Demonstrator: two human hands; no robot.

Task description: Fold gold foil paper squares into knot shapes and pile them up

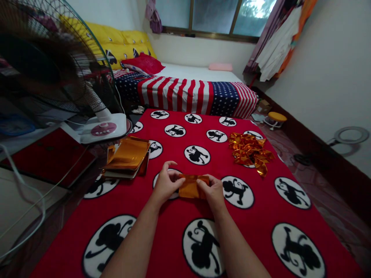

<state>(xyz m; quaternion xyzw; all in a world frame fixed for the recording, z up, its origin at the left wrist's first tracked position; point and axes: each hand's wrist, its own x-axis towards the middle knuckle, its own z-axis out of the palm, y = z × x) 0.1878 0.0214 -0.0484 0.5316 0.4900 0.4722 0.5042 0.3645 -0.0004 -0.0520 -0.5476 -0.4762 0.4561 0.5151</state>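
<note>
A red cloth [174, 148] with monkey prints fills the foreground. Midway between its side edges, the left hand [164, 183] and the right hand [215, 190] pinch opposite ends of a gold sheet [189, 190] between thumb and fingers. Farther out, a paper stack [127, 153] lies at the left edge, a folded pile [248, 150] near the right edge, and a bed [185, 94] beyond the far edge.

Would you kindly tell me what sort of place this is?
Probably a bedroom in a home: there is a bed with a red pillow below the window, and clothes hang nearby.
</note>
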